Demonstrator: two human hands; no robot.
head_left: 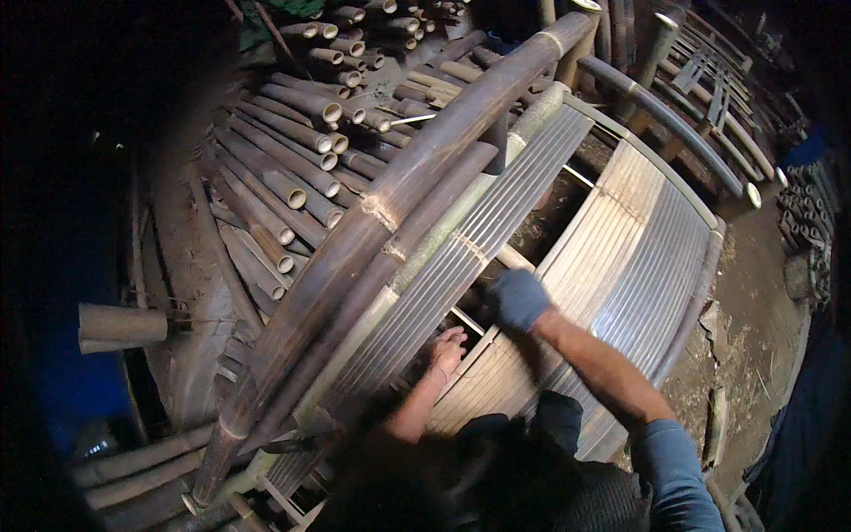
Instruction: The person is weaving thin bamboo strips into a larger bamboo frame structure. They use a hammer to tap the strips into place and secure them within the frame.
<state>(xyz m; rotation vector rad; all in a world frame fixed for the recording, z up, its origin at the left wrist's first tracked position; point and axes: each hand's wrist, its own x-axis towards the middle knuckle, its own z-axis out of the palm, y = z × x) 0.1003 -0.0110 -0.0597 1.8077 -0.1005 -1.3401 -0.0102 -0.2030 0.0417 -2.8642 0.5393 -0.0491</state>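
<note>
A bamboo bench or bed frame lies across the middle, its seat made of pale and dark bamboo slats [592, 239]. A long gap runs between these slats and a narrower band of dark slats [461, 253]. My bare left hand [446, 352] is at the lower part of this gap, its fingers curled; anything in them is hidden. In a grey-blue glove, my right hand [521, 300] is closed over the gap, beside the edge of the pale slats. What it grips is lost in shadow. A short pale crosspiece [514, 258] spans the gap just beyond the glove.
Thick dark bamboo poles [390, 199] form the raised left side of the frame. Many cut bamboo poles [292, 191] are stacked at the far left. Another bamboo frame [709, 89] stands at the far right. Bare earth floor [753, 293] lies along the right side.
</note>
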